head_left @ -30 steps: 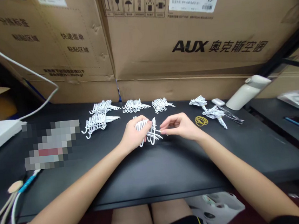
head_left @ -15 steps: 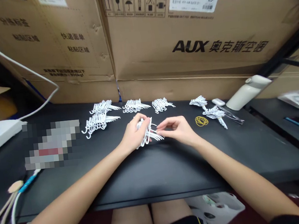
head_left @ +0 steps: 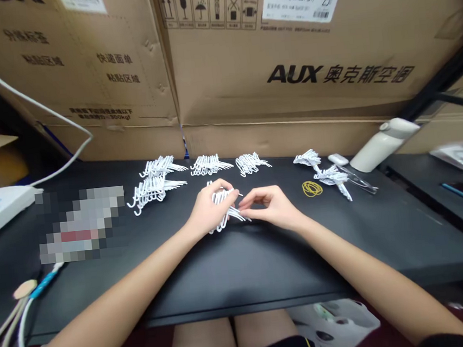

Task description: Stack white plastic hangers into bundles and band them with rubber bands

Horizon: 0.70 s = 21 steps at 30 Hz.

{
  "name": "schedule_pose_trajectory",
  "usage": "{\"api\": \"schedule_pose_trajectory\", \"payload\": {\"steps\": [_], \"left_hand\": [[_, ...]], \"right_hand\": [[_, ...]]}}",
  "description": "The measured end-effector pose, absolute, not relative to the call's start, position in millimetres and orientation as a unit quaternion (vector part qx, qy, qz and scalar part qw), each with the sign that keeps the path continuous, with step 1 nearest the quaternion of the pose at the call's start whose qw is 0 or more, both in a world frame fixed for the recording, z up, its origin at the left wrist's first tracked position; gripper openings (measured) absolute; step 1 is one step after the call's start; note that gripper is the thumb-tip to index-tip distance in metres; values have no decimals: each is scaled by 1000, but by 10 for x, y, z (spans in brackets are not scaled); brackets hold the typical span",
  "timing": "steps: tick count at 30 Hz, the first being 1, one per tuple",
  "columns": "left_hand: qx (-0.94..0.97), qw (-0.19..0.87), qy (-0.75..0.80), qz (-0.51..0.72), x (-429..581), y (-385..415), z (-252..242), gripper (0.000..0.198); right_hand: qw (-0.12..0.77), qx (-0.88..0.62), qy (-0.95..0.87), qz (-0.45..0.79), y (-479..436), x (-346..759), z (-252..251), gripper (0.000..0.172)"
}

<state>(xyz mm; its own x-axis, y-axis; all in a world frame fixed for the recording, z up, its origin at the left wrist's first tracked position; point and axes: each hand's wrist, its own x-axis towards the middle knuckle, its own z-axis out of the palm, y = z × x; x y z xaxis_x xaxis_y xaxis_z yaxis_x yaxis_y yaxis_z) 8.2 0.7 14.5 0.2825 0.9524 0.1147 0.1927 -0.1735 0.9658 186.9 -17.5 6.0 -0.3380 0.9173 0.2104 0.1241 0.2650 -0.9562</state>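
Note:
A bundle of white wire hooks (head_left: pixel 222 223) is gripped in my left hand (head_left: pixel 205 208), curved ends downward and straight ends pointing right. My right hand (head_left: pixel 274 206) is closed in a pinch at those straight ends, its thumb and fingertips touching them; the tips are partly hidden. Beyond my hands lie more bunches of the same hooks: a stacked pair on the left (head_left: pixel 151 188), one in the middle (head_left: pixel 208 165) and one just right of it (head_left: pixel 252 163). Farther right are two tied bunches (head_left: pixel 307 158), with yellow rubber bands (head_left: pixel 312 188) beside them.
Large cardboard boxes (head_left: pixel 289 97) wall off the back of the black table (head_left: pixel 241 276). A white bottle (head_left: pixel 384 145) leans at the right, near a small white case (head_left: pixel 338 159). On the left sit a power strip (head_left: pixel 1 209), cables and a blurred-out object (head_left: pixel 85 226).
My right hand has shifted slightly left along the straight ends. My left thumb and the hooks in that hand have turned a little; the other bunches stay put.

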Motion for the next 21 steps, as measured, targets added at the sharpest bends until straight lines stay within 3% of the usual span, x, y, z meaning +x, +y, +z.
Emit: {"api": "schedule_pose_trajectory", "payload": {"steps": [3, 6, 9, 13, 16, 21], "left_hand": [[611, 498, 445, 425, 73, 26, 199, 22], [540, 536, 453, 465, 43, 62, 264, 20], [473, 566, 448, 506, 1, 107, 308, 16], [427, 573, 444, 541, -30, 141, 330, 15], [420, 572, 447, 545, -31, 143, 327, 15], [428, 575, 444, 537, -23, 138, 305, 17]], "right_hand": [[451, -413, -650, 452, -132, 1885, 39, 23], [463, -449, -690, 328, -86, 1925, -20, 25], [359, -440, -806, 168, -69, 1946, -107, 35], [203, -404, -885, 111, -87, 1919, -156, 58], [167, -410, -892, 99, -87, 1928, -127, 55], [189, -451, -870, 63, -8, 2062, -84, 36]]}}
